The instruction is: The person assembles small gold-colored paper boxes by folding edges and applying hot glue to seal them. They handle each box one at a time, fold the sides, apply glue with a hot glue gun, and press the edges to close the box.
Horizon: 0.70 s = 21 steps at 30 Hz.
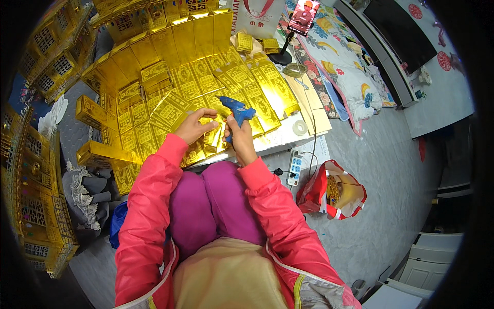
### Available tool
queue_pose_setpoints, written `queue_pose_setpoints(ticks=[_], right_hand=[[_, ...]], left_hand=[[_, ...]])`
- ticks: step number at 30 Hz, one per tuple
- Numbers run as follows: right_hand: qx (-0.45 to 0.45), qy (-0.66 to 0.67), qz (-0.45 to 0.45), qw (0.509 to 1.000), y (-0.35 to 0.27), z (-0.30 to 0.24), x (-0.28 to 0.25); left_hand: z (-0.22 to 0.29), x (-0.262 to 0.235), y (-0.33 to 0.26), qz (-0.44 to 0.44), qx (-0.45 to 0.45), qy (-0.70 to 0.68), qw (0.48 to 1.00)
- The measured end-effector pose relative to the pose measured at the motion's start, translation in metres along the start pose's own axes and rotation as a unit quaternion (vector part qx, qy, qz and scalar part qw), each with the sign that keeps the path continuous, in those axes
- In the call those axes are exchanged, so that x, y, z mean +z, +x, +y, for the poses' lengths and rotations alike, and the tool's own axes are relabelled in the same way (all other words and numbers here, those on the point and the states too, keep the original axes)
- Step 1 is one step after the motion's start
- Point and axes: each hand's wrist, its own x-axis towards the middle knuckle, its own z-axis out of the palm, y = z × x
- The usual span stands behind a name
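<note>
A blue glue gun [235, 110] is gripped in the right hand [237, 135], the fingers wrapped round its handle and the nozzle turned left toward a small folded piece of gold foil card [211, 133]. That piece is steadied by the left hand [193, 125], whose fingers are curled over its upper edge, pinching it just above the knees. Both sleeves are bright pink.

The card is judged light, thin and easily creased, with a slick foil face that may slide under the fingertips; it is best held by its folded edges, clear of the seam being glued. The glue gun is judged rigid and light, and is safest taken by the handle, away from the tip.

Beyond the hands, a low surface [288, 140] is covered with flat gold printed sheets [190, 85], and upright gold boxes [175, 38] are lined along its far side. A roll of clear tape [300, 127] lies near the right edge. On the grey floor, a white power strip [294, 167] and a red bag [334, 190] sit to the right, well apart from the work. A phone on a stand [303, 16] is seen at the top.
</note>
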Motion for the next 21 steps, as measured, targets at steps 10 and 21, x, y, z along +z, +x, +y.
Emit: queue_pose_setpoints(ticks=[10,21], right_hand=[[-0.004,0.052,0.073,0.996,-0.044,0.003,-0.016],[-0.044,0.061,0.083,0.994,-0.007,0.001,-0.014]], left_hand=[[-0.009,0.026,-0.017,0.119,-0.078,-0.039,0.989],[-0.006,0.04,-0.036,0.158,-0.058,-0.021,0.986]])
